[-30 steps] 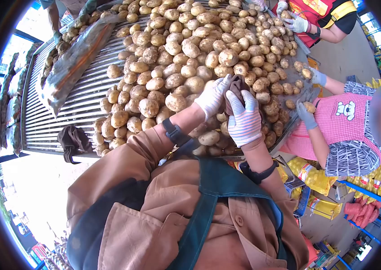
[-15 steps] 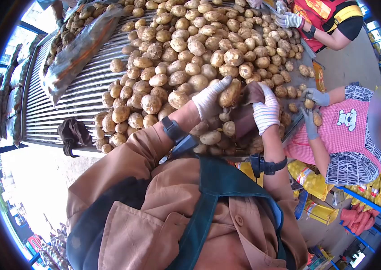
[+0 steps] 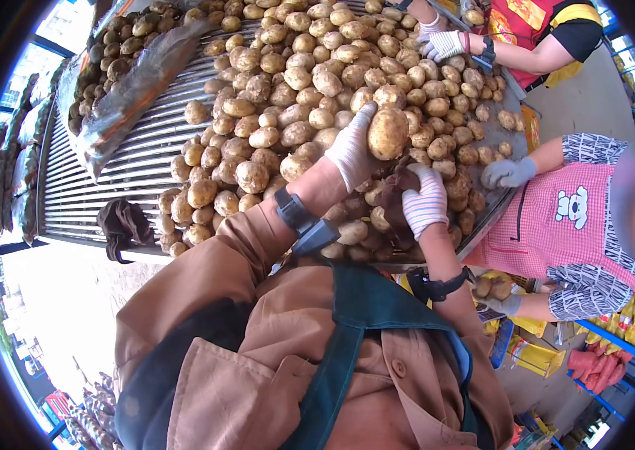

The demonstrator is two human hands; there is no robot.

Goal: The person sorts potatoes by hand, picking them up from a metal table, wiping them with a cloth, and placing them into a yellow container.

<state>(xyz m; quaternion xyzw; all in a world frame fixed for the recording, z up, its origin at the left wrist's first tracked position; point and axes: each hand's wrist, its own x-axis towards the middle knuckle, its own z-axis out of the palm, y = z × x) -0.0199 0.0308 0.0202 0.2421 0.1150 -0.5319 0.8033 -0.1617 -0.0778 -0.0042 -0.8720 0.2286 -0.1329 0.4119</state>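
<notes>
In a striped white work glove, my left hand is closed on a large potato held above the heap. My right hand, gloved the same way, grips a dark brown cloth just below and to the right of that potato. The cloth hangs bunched over the potatoes near the table edge, apart from the held potato. A big pile of soil-marked potatoes spreads under and beyond both hands.
A slatted metal table carries the pile. At its left lie a plastic sack of potatoes and another dark cloth. On the right, a co-worker's gloved hand rests at the table edge; another co-worker's glove is at the back.
The potato in my left hand has come up and turned its broad side to view. My right hand has moved left and down with the cloth. The co-workers' hands have shifted.
</notes>
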